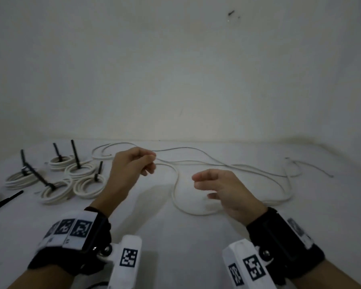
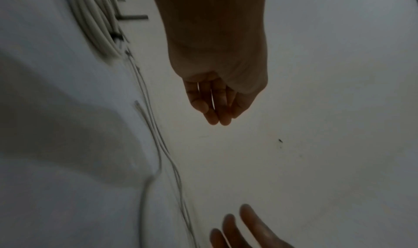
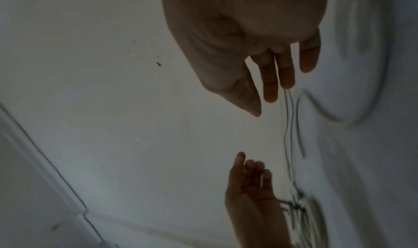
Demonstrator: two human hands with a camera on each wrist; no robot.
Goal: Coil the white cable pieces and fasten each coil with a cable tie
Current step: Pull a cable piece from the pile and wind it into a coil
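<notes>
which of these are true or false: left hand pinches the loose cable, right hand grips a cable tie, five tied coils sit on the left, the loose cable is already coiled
1. The left hand pinches the loose white cable. True.
2. The right hand grips a cable tie. False: its fingers are relaxed and hold nothing.
3. Five tied coils sit on the left. True.
4. The loose cable is already coiled. False: it sprawls in open loops across the white surface.

Dim, grey, grainy light throughout, soft shadows falling on the table [image 1: 175, 236] beneath the forearms, wide-angle bending at the head view's edges, both wrist views dark and motion-smeared
</notes>
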